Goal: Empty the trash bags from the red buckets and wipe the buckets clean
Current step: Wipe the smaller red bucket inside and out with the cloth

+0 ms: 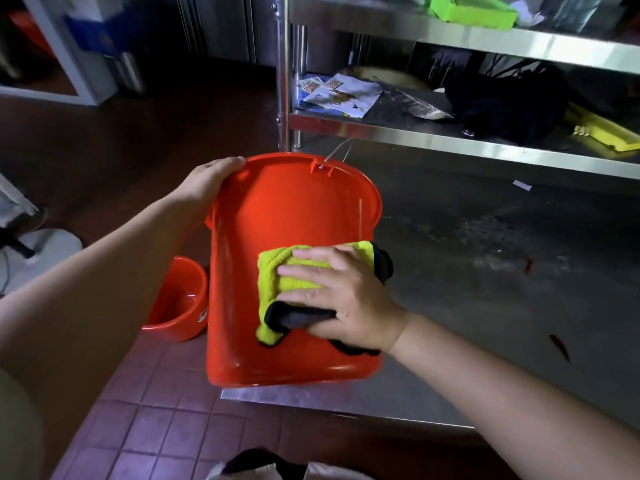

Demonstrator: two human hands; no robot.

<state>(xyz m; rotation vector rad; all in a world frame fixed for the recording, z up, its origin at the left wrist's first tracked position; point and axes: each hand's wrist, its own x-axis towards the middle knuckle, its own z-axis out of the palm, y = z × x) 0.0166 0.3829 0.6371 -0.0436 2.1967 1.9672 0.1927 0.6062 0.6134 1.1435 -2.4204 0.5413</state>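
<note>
The red bucket [277, 237] lies tipped on the steel worktop [485, 289] edge. The left hand [204, 185] grips its rim; the right hand [332, 296], fingers flat, presses a yellow-green cloth [277, 271] to the wall. Best to turn the bucket steadily, wiping in overlapping strokes. A second red bucket [180, 299] waits on the floor [156, 410].

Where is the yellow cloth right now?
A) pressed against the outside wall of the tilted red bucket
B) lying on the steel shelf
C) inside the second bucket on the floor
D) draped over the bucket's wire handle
A: the right hand presses the yellow cloth flat on the outer wall of the red bucket, while the left hand grips its rim.
</note>
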